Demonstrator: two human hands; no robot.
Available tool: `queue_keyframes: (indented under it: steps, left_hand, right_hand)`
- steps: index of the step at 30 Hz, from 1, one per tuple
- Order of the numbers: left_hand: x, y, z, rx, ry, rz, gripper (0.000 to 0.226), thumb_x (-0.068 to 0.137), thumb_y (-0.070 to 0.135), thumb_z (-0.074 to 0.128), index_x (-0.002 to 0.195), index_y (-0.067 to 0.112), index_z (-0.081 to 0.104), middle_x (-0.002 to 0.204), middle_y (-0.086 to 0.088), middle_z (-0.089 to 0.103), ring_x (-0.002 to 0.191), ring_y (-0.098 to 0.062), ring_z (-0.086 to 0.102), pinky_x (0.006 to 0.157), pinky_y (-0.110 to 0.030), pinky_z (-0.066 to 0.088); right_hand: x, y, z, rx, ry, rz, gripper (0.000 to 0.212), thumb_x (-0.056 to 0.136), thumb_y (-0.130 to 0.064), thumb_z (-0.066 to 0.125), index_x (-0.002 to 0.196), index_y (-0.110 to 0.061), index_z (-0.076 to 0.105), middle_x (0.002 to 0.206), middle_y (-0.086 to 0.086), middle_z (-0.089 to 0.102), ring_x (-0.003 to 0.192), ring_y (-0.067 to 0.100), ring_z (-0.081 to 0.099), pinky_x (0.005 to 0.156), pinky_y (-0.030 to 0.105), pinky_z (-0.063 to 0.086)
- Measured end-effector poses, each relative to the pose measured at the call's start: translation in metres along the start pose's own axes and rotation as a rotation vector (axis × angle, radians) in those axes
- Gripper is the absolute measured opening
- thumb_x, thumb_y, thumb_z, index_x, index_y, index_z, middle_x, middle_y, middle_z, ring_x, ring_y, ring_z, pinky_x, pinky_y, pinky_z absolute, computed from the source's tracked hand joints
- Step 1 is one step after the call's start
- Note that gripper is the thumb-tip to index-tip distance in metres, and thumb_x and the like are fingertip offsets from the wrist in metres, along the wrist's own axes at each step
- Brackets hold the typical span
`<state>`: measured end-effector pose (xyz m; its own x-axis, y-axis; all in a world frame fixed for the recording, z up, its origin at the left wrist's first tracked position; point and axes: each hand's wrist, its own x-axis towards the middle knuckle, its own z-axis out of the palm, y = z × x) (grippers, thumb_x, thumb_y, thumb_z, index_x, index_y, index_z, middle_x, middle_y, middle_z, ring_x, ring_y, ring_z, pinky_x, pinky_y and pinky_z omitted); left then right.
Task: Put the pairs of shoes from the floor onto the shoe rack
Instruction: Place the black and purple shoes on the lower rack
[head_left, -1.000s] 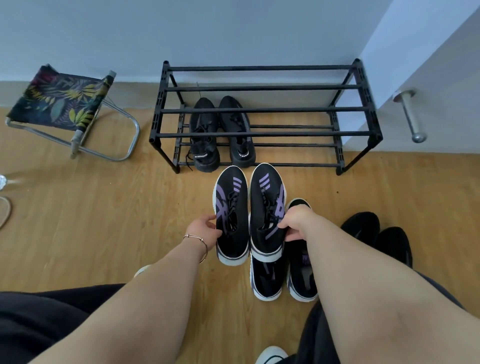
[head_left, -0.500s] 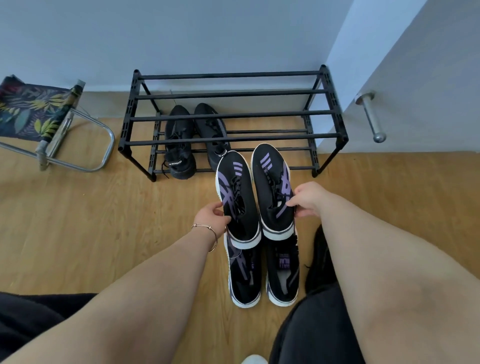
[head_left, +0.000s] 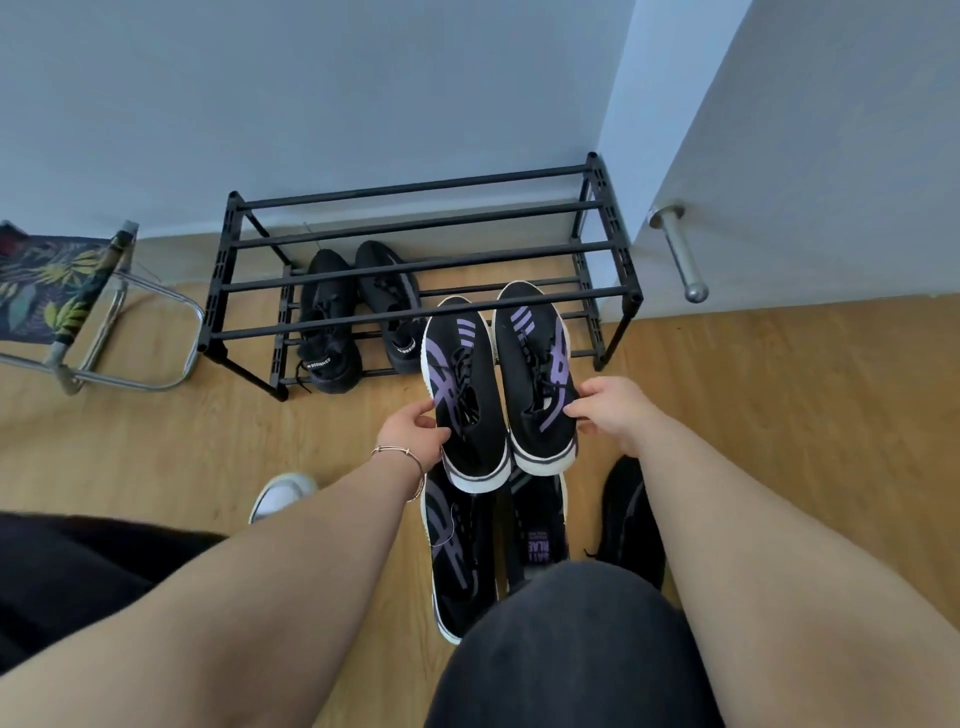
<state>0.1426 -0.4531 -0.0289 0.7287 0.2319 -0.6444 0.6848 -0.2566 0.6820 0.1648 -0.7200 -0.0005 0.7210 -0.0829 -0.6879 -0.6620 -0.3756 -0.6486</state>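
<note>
Purple pair almost at the rack now

Left hand (head_left: 415, 436) is pinched on the left purple shoe (head_left: 465, 395), right hand (head_left: 610, 410) on the right purple shoe (head_left: 535, 374), both arms stretched fwd, toes out. A sec ago they were lower and further back; now toes overlap the shoe rack (head_left: 415, 267) front bars w/ the black pair (head_left: 358, 312) on its bottom shelf. 2nd purple pair (head_left: 462, 551) is on the floor.

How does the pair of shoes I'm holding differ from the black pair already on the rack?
The held pair is black with purple stripes and white soles; the all-black pair shows only small white heel tags. The held pair is up in the left hand and right hand, toes at the shoe rack; the all-black pair rests on its lower shelf. Both are side by side, toes toward the wall.
</note>
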Motion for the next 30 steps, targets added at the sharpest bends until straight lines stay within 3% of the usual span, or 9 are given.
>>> queue_keyframes:
  steps: [3, 9, 13, 16, 18, 20, 23, 26, 30]
  left_hand:
    - [0.013, 0.008, 0.007, -0.010, -0.018, -0.001, 0.055, 0.086, 0.002, 0.067, 0.136, 0.021, 0.057, 0.113, -0.008, 0.066, 0.092, -0.027, 0.070, 0.086, -0.045, 0.059]
    - [0.060, 0.035, 0.020, 0.024, -0.037, 0.055, 0.054, 0.085, 0.006, 0.068, 0.135, 0.024, 0.058, 0.117, -0.003, 0.068, 0.100, -0.023, 0.068, 0.092, -0.044, 0.057]
    - [0.090, 0.052, 0.027, 0.085, -0.023, 0.119, 0.053, 0.085, 0.011, 0.069, 0.135, 0.024, 0.058, 0.119, -0.002, 0.070, 0.108, -0.024, 0.066, 0.097, -0.045, 0.054]
    - [0.108, 0.063, 0.032, 0.147, 0.023, 0.157, 0.043, 0.085, 0.014, 0.069, 0.127, 0.024, 0.064, 0.109, 0.001, 0.071, 0.102, -0.024, 0.067, 0.095, -0.043, 0.056]
    - [0.119, 0.071, 0.035, 0.223, 0.067, 0.160, 0.014, 0.085, 0.018, 0.069, 0.097, 0.023, 0.073, 0.094, 0.000, 0.069, 0.094, -0.028, 0.068, 0.090, -0.041, 0.056]
    - [0.128, 0.076, 0.038, 0.232, 0.104, 0.140, 0.008, 0.085, 0.020, 0.068, 0.080, 0.026, 0.068, 0.080, 0.002, 0.064, 0.085, -0.027, 0.065, 0.086, -0.034, 0.055]
    - [0.135, 0.084, 0.039, 0.119, 0.083, 0.130, 0.032, 0.087, 0.014, 0.068, 0.118, 0.024, 0.069, 0.089, 0.006, 0.066, 0.091, -0.022, 0.067, 0.091, -0.033, 0.055]
    - [0.141, 0.088, 0.038, 0.131, 0.045, 0.150, 0.038, 0.089, 0.011, 0.066, 0.126, 0.020, 0.065, 0.112, -0.001, 0.070, 0.103, -0.022, 0.067, 0.098, -0.035, 0.053]
    - [0.147, 0.084, 0.037, 0.118, 0.026, 0.143, 0.041, 0.090, 0.014, 0.065, 0.131, 0.020, 0.062, 0.120, -0.003, 0.069, 0.105, -0.022, 0.066, 0.099, -0.030, 0.051]
  right_hand:
    - [0.008, 0.009, 0.005, 0.112, 0.095, 0.002, 0.019, 0.090, -0.006, 0.066, 0.087, -0.024, 0.071, 0.103, 0.004, 0.075, 0.092, 0.017, 0.069, 0.081, 0.033, 0.058]
    - [0.046, 0.003, 0.006, 0.147, 0.172, -0.031, 0.019, 0.098, -0.010, 0.057, 0.107, -0.019, 0.071, 0.102, 0.000, 0.070, 0.103, 0.023, 0.066, 0.094, 0.041, 0.055]
    - [0.076, -0.013, 0.010, 0.103, 0.252, -0.073, 0.021, 0.101, -0.012, 0.050, 0.110, -0.020, 0.067, 0.107, 0.001, 0.066, 0.099, 0.019, 0.058, 0.073, 0.024, 0.046]
    - [0.096, -0.024, 0.014, 0.080, 0.285, -0.066, 0.033, 0.102, -0.014, 0.047, 0.132, -0.013, 0.062, 0.133, 0.008, 0.063, 0.119, 0.025, 0.058, 0.093, 0.030, 0.047]
    - [0.108, -0.033, 0.014, 0.045, 0.286, -0.061, 0.039, 0.104, -0.015, 0.044, 0.142, -0.014, 0.054, 0.144, 0.008, 0.057, 0.132, 0.030, 0.052, 0.107, 0.040, 0.044]
    - [0.120, -0.039, 0.015, 0.024, 0.275, -0.061, 0.041, 0.104, -0.015, 0.043, 0.144, -0.012, 0.052, 0.148, 0.011, 0.053, 0.135, 0.032, 0.050, 0.113, 0.047, 0.042]
    - [0.134, -0.047, 0.015, 0.014, 0.297, -0.035, 0.038, 0.104, -0.013, 0.045, 0.140, -0.007, 0.055, 0.144, 0.015, 0.056, 0.133, 0.036, 0.051, 0.111, 0.047, 0.043]
    - [0.142, -0.052, 0.017, 0.056, 0.296, -0.001, 0.034, 0.104, -0.017, 0.048, 0.135, -0.010, 0.060, 0.135, 0.015, 0.062, 0.128, 0.036, 0.055, 0.109, 0.046, 0.045]
    - [0.150, -0.052, 0.019, 0.059, 0.302, 0.040, 0.031, 0.104, -0.020, 0.049, 0.129, -0.009, 0.062, 0.128, 0.015, 0.064, 0.122, 0.036, 0.057, 0.107, 0.048, 0.047]
